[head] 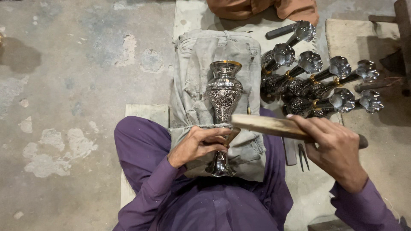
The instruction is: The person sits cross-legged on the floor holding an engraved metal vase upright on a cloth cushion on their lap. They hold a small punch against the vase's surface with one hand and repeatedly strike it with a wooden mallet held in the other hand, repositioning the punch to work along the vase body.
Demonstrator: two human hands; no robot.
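Purple sleeves and purple trousers (141,149) are seen nearest the camera, legs folded on the floor. A grey folded cloth (195,64) is laid over the lap and out onto the concrete floor (77,64).

The left hand (198,144) is curled shut around the narrow lower neck of an engraved silver vase (224,92), fingers wrapped over it; a thin chisel-like tool (232,136) is pinched there too, its tip set against the vase. The vase is laid along the cloth, flared foot (220,167) toward the body, gold-rimmed mouth pointing away.

The right hand (336,149) is clamped on a wooden mallet (274,125), fingers folded over the handle, thumb side up. The mallet is held level, its pale end just over the tool and the left fingers; whether it touches them cannot be told.

Between the right hand and the cloth, a flat metal file (290,150) and a small forked tool (303,156) are lying on the floor mat.

Farther out, right of the cloth, a cluster of finished silver vases (317,81) is lying on its side, scalloped mouths turned up and right, bodies touching. Beyond them, a dark-handled tool (280,31) is seen, then a brown cloth bundle (265,8) at the top edge.
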